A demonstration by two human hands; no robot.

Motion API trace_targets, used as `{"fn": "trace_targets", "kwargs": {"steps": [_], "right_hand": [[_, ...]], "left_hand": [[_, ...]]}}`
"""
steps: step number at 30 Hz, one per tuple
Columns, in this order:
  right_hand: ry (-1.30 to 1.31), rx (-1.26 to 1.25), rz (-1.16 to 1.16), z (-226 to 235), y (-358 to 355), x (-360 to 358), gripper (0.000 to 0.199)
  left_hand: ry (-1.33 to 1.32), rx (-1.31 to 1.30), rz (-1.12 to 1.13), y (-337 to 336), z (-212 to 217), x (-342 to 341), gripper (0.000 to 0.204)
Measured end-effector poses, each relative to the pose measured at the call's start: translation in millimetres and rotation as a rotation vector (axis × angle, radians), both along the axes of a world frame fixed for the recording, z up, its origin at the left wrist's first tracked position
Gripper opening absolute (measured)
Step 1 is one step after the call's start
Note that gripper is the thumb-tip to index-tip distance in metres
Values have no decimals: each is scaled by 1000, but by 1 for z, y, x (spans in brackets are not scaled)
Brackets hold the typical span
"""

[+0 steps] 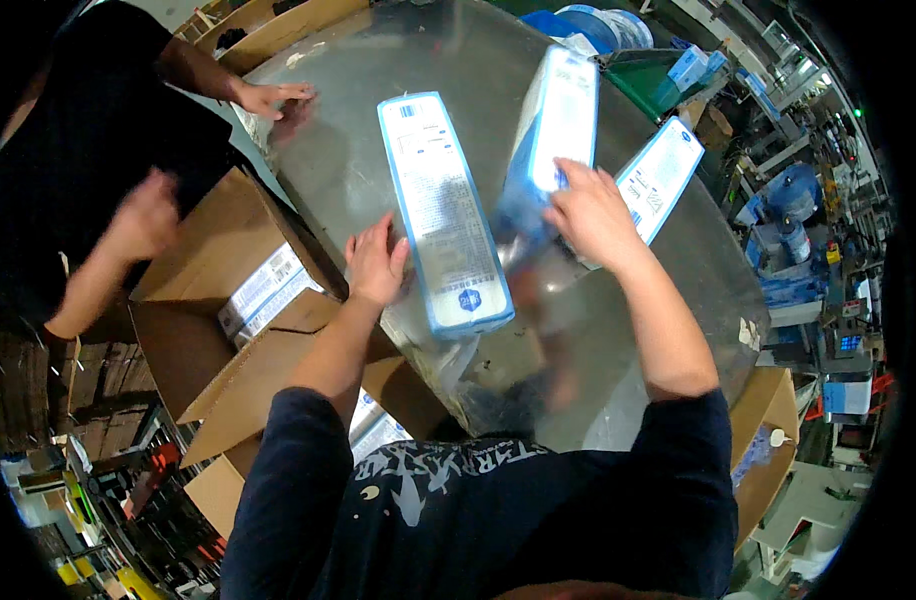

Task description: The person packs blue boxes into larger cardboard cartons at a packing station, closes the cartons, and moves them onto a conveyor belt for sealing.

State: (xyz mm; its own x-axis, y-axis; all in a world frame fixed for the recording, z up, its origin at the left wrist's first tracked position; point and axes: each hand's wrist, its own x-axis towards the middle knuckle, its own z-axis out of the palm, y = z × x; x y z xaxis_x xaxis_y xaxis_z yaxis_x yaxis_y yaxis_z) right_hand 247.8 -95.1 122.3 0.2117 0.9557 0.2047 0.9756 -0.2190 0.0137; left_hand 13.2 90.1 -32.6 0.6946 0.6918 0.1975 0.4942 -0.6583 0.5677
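Note:
Three long blue-and-white plastic packs rest on a shiny metal table point(353, 120). The left pack point(445, 215) lies lengthwise, printed side up. Beside its near left edge is my left hand point(376, 262), open, fingers apart and nothing in it. My right hand point(598, 215) grips the near end of the middle pack point(568, 105), its fingers curled over the top edge. That pack's lower end is blurred. Just right of my right hand lies the third pack point(662, 178), partly hidden by the hand.
A co-worker in dark clothes stands at the left, one hand point(273, 100) over the table edge. An open cardboard box point(203, 250) with a white-and-blue pack inside stands against the table. Another box point(773, 420) is at the right. A green tray point(643, 85) borders the far side.

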Motion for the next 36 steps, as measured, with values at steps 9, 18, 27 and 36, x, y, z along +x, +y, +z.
{"fn": "trace_targets", "kwargs": {"steps": [9,18,27,36], "right_hand": [[163,9,-399,-20,-33,79,45],[337,-156,248,4,-95,-50,32],[2086,362,-560,-91,-216,-33,78],[2062,699,31,-4,-152,-123,66]], "left_hand": [[76,124,-51,9,-9,11,53],[-546,-1818,-404,-36,23,-26,73],[-85,-1458,-433,-146,104,-51,96],[-339,-539,-290,-110,249,-143,97]]}}
